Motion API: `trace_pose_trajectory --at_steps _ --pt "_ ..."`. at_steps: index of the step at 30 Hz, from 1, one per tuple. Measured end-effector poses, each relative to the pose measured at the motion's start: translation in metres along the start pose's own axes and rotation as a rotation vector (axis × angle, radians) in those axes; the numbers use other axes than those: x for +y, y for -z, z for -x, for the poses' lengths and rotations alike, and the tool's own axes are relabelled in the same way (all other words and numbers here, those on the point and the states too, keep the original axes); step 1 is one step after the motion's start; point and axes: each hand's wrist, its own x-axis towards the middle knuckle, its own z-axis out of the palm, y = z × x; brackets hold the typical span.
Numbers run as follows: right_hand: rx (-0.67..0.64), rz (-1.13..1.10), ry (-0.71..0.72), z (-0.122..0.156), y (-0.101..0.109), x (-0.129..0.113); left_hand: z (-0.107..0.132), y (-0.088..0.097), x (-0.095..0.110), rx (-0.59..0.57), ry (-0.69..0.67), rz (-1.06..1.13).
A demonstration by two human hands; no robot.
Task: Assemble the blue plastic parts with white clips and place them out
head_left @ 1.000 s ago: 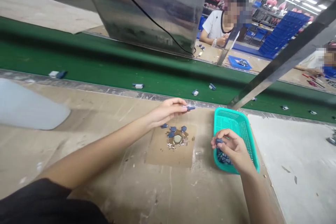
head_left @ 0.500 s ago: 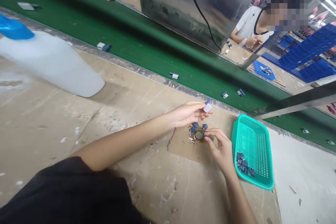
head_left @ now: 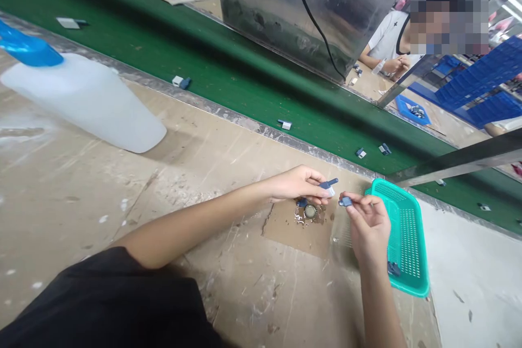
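Between the thumb and fingers of my left hand (head_left: 304,185) is a small blue-and-white plastic part (head_left: 329,186), its blue stem pointing up to the right. My right hand (head_left: 369,223) pinches a small dark-blue plastic piece (head_left: 345,202), a short gap to the right of the left hand's part. Below the left hand, a small round dish (head_left: 310,211) sits on a wet piece of cardboard (head_left: 293,239). Another blue piece (head_left: 302,203) lies beside the dish, partly hidden by my left fingers.
A green basket (head_left: 422,250) with dark-blue pieces stands right of my right hand, partly behind it. Beyond runs a green conveyor belt (head_left: 240,103) carrying several blue-and-white parts. A white bottle (head_left: 93,103) lies left. A metal bar (head_left: 460,160) crosses at right; a person (head_left: 385,38) sits across.
My right hand has lifted from beside the dish, up and right, with a blue piece. My left hand has lowered slightly and turned its part. Parts on the belt have shifted right.
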Motion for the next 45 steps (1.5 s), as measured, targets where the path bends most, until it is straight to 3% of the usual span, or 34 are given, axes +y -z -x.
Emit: trace_pose_trajectory --at_steps 2,6,12,17,19,24,26,29,31,34,36,39,42,45 --pt "0.023 -0.115 -0.028 -0.003 0.001 -0.006 0.001 -0.003 -0.001 -0.048 0.033 0.003" --pt "-0.016 -0.094 -0.013 -0.006 -0.001 -0.009 0.002 -0.007 -0.003 -0.073 0.057 -0.017" --pt "-0.058 -0.008 0.004 -0.001 -0.004 -0.017 0.005 -0.015 -0.006 -0.019 0.056 -0.018" --pt "-0.129 0.118 0.088 0.008 -0.006 -0.027 0.008 -0.026 -0.008 0.07 -0.03 0.001" --pt "-0.2 0.291 0.158 0.008 -0.005 -0.03 0.009 -0.029 -0.008 0.082 -0.048 -0.003" --pt "-0.327 1.048 0.405 0.004 -0.001 -0.033 0.015 -0.037 -0.009 0.078 -0.096 -0.168" --pt "-0.335 1.195 0.485 0.005 0.0 -0.031 0.018 -0.043 -0.011 0.077 -0.096 -0.181" --pt "-0.301 1.208 0.49 0.007 0.006 -0.028 0.01 -0.052 -0.011 0.062 -0.104 -0.219" --pt "-0.261 1.16 0.403 0.003 0.02 -0.026 -0.011 -0.054 -0.005 0.016 -0.148 -0.396" --pt "-0.158 1.109 0.213 -0.008 0.063 -0.022 -0.068 -0.041 0.017 0.014 -0.216 -0.882" --pt "-0.133 1.115 0.07 -0.012 0.098 -0.018 -0.113 -0.025 0.034 0.259 -0.193 -1.274" --pt "-0.363 1.116 -0.115 -0.004 0.134 -0.011 -0.172 -0.004 0.052 0.397 -0.125 -1.427" --pt "-0.516 1.082 -0.179 0.011 0.136 -0.004 -0.213 -0.006 0.055 0.43 -0.154 -1.495" --pt "-0.513 1.103 -0.18 0.018 0.122 0.003 -0.248 -0.035 0.045 0.341 -0.272 -1.531"
